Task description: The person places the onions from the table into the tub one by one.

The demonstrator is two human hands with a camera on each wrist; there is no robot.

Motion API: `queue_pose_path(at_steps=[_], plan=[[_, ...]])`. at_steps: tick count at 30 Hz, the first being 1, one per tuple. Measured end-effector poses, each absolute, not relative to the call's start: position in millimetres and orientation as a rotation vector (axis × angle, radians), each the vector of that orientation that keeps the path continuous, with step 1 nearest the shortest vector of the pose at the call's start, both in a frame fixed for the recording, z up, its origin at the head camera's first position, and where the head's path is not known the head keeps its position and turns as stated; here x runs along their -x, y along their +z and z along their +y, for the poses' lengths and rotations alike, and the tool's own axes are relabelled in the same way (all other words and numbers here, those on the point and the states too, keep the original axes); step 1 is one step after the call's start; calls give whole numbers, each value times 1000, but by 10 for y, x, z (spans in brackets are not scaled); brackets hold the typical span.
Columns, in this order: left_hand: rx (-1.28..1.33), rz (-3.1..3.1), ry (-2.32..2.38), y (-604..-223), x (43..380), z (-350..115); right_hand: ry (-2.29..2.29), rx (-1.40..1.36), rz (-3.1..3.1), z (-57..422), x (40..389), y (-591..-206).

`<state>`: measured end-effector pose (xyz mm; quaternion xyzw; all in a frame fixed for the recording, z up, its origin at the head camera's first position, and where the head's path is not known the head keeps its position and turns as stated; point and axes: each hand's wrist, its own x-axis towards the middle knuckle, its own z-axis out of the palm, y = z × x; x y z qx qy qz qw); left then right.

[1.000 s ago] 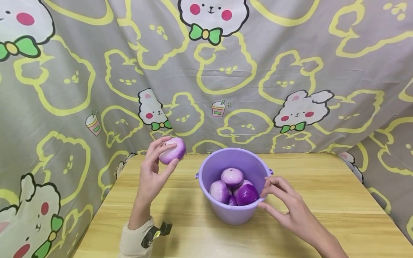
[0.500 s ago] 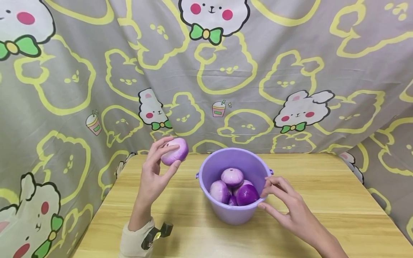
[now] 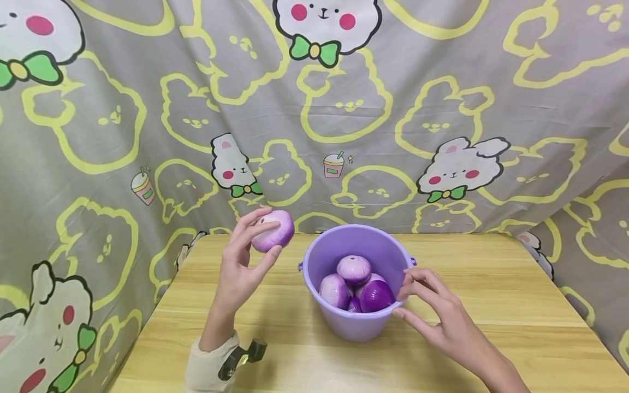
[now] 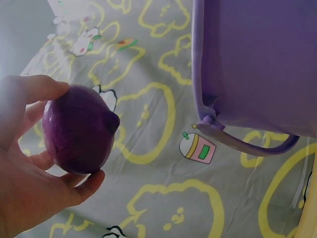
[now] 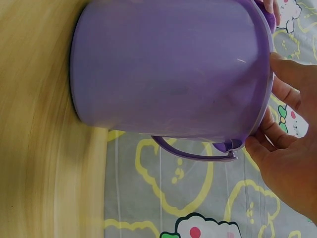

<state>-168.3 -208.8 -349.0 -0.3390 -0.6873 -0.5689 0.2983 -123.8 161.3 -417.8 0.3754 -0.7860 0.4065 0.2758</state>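
Observation:
In the head view my left hand [image 3: 243,267] holds a purple onion [image 3: 276,232] between thumb and fingers, in the air left of the bucket. The left wrist view shows this onion [image 4: 79,130] from its other side, with its pointed tip toward the bucket. A light purple bucket [image 3: 355,326] stands upright on the table with several onions inside, one pale onion [image 3: 354,270] on top and a darker onion [image 3: 376,296] at the right. My right hand [image 3: 444,314] grips the bucket's right rim, thumb outside and fingers over the edge; the right wrist view shows the hand [image 5: 290,144] at that rim.
The wooden table [image 3: 521,305] reaches back to a grey patterned curtain [image 3: 363,125], which also hangs along both sides. The bucket's handle [image 5: 190,154] hangs down behind it. A black wrist strap [image 3: 233,363] sits on the left sleeve.
My left hand has moved slightly to the right with the onion, closer to the bucket. The right hand and the bucket have stayed in place.

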Motion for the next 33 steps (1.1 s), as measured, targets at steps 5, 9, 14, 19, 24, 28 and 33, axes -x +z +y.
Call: queue_pose_path(at_steps=[5, 9, 14, 19, 24, 28, 33], plan=[[915, -1846, -1509, -3503, 1694, -2060, 1089, -1008, -2107, 1618, 1241, -4187], [922, -1860, -1508, -3517, 1705, -2041, 1089, -1006, -2107, 1624, 1242, -4189], [935, -1865, -1517, -3531, 1712, -2018, 1095, -1014, -2101, 1622, 1247, -4190], [939, -1872, -1529, -3550, 1713, -1998, 1098, -1017, -2104, 1623, 1254, -4193], [943, -1894, -1537, -3572, 1706, -1964, 1095, -1022, -2099, 1620, 1261, -4198], [956, -1898, -1545, -3587, 1710, -1930, 1087, -1012, -2112, 1624, 1255, -4195], [965, -1913, -1552, -3594, 1704, -1892, 1083, -1009, -2117, 1627, 1250, -4187]])
